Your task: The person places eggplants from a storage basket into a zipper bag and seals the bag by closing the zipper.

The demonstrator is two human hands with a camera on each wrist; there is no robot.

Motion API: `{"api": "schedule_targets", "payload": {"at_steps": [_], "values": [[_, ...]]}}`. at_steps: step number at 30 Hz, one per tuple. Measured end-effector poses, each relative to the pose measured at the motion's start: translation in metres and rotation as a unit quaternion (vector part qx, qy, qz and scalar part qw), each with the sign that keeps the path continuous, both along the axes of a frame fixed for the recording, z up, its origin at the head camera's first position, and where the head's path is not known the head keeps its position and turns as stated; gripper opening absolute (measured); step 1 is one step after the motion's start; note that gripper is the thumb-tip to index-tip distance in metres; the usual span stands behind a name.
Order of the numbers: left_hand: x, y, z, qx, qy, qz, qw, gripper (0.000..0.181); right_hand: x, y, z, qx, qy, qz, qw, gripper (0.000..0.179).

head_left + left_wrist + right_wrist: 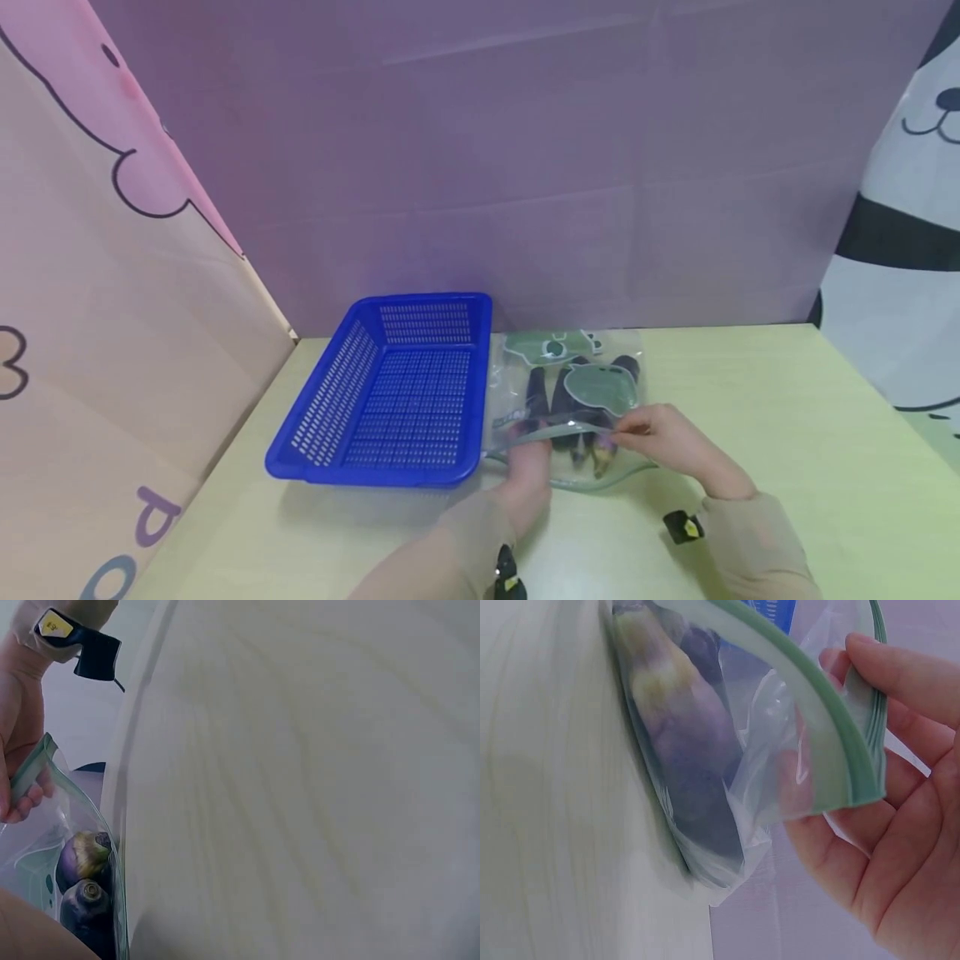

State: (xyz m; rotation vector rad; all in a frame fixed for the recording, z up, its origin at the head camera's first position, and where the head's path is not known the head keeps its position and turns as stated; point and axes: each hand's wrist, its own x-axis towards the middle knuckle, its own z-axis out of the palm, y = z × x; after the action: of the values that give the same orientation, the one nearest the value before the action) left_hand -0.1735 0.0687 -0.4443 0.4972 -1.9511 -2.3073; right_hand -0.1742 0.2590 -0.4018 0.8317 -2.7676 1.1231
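A clear zip bag [566,431] with a green seal strip and green printed shapes lies on the table, its mouth facing me. Several dark purple eggplants [537,392] are inside it; the right wrist view shows one eggplant [682,757] close up, paler at its stem end. My right hand [663,435] pinches the bag's rim between thumb and fingers, lifting the upper side. Through the mouth, my left hand [529,468] reaches into the bag at its left part. Its fingers are blurred behind plastic, so whether they grip an eggplant is unclear.
A blue plastic basket [483,392] with perforated walls stands just left of the bag, nothing in it. The pale wooden table [750,417] extends to the right. Behind it hangs a purple cloth [525,167], with printed cloths at both sides.
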Motion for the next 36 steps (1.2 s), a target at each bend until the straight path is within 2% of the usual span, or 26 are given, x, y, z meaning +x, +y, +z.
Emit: {"api": "schedule_targets", "payload": {"at_steps": [7, 10, 14, 20, 23, 26, 29, 34, 36], "values": [[-0.007, 0.004, -0.004, -0.02, -0.005, 0.014, 0.9997, 0.031, 0.0, 0.001, 0.0, -0.002, -0.007, 0.002, 1.0, 0.009], [-0.008, 0.005, -0.003, -0.025, -0.017, 0.01, 0.9995, 0.042, 0.0, 0.0, 0.001, -0.004, -0.003, 0.002, 1.0, 0.009], [-0.01, 0.006, -0.001, -0.019, -0.032, 0.01, 0.9992, 0.055, 0.001, 0.0, 0.001, -0.006, -0.004, 0.002, 1.0, 0.009], [-0.013, 0.009, -0.001, 0.004, -0.047, -0.003, 0.9989, 0.062, 0.001, 0.0, 0.001, -0.006, -0.007, 0.0, 1.0, 0.009], [-0.015, 0.011, 0.0, 0.013, -0.045, 0.0, 0.9989, 0.066, 0.001, 0.0, 0.001, -0.009, -0.007, 0.0, 0.9999, 0.009], [-0.017, 0.012, 0.0, 0.011, -0.033, 0.008, 0.9994, 0.061, 0.0, 0.0, 0.0, -0.008, -0.007, -0.002, 0.9999, 0.009], [-0.017, 0.012, -0.001, -0.016, -0.026, 0.009, 0.9995, 0.052, -0.001, 0.001, -0.001, -0.003, -0.008, -0.004, 1.0, 0.009], [-0.013, 0.008, 0.001, -0.028, -0.035, -0.02, 0.9988, 0.053, -0.001, 0.001, 0.0, 0.001, -0.007, -0.005, 1.0, 0.009], [-0.01, 0.007, 0.003, -0.043, -0.038, -0.025, 0.998, 0.045, -0.001, 0.001, 0.0, 0.001, -0.006, -0.005, 1.0, 0.009]]}}
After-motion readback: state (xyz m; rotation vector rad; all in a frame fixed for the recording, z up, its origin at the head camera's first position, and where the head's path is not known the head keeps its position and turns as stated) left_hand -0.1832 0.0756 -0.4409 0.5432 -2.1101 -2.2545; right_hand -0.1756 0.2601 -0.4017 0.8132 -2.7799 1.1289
